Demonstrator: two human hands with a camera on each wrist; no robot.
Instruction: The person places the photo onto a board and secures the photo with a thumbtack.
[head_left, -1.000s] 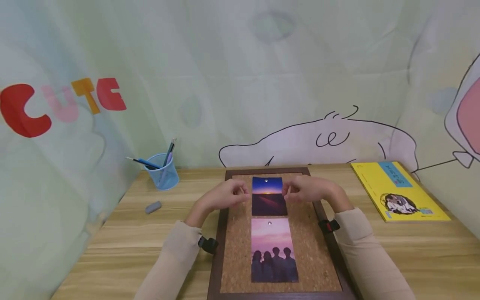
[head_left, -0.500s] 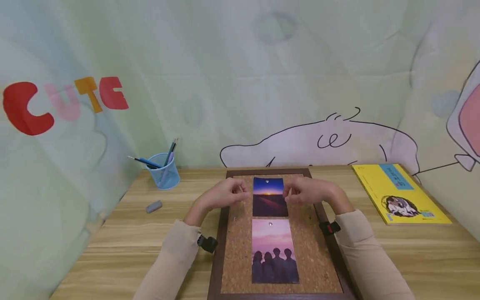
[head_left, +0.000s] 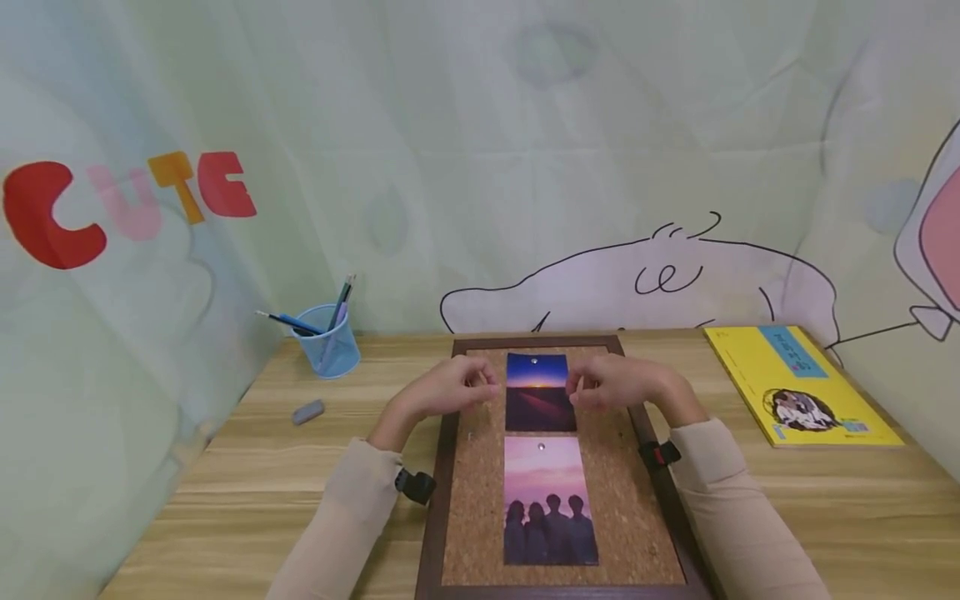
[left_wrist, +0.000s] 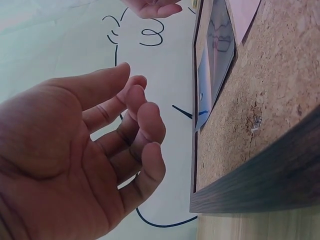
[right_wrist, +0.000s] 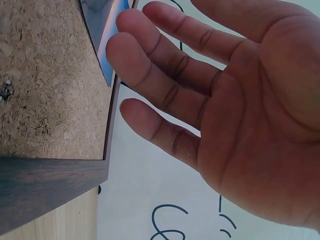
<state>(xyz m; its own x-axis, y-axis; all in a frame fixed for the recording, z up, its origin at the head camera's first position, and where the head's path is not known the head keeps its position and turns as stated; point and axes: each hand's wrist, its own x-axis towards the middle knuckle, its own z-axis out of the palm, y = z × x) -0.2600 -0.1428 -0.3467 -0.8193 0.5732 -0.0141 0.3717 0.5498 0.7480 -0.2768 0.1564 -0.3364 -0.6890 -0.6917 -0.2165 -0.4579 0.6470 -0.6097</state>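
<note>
A dark-framed cork board lies on the table. Near its far end is a sunset photo, with a small round pin at its top. Below that, a pink photo of silhouetted people also carries a pin. My left hand hovers left of the sunset photo, its fingers loosely curled and holding nothing. On the other side is my right hand, its fingertips close to the photo's right edge. Both palms look bare in the wrist views, where the left and right hands have relaxed fingers.
At the back left stands a blue mesh cup with several pencils and pens. A grey eraser lies in front of it. A yellow book lies to the right of the board. A printed curtain hangs behind the table.
</note>
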